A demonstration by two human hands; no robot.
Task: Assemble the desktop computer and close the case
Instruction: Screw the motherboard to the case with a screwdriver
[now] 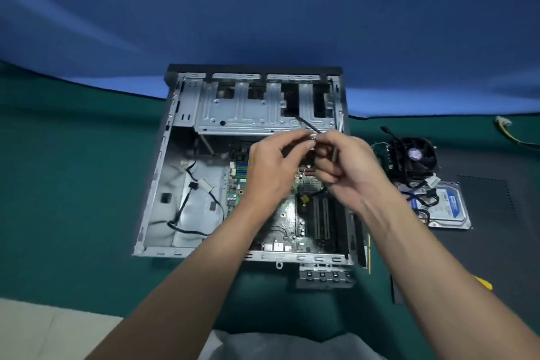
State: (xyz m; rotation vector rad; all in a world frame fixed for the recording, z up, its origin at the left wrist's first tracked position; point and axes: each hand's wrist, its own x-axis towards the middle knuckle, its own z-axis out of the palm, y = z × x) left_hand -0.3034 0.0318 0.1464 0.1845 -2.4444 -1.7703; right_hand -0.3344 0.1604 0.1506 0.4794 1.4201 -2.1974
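As it lies on the green cloth (73, 169), the steel case (155, 184) is open, dull grey, stamped and ribbed. Assembly approx. early-mid, lid not yet on. The mobo (280, 219) sits inside, green w/ black slots, and cables are loose. The HDD (450, 204), a shiny slab w/ blue label, and the black finned cooler (409, 158) wait outside, right of the case. The left hand (268, 172) and right hand (347, 166) meet above the board. The right grips a thin dark screwdriver (306, 123); the left pinches a silvery part (312, 137), prob. a screw.

Motherboard (280, 213) inside open case (152, 184), cooler fan (409, 158) and hard drive (447, 207) right of it
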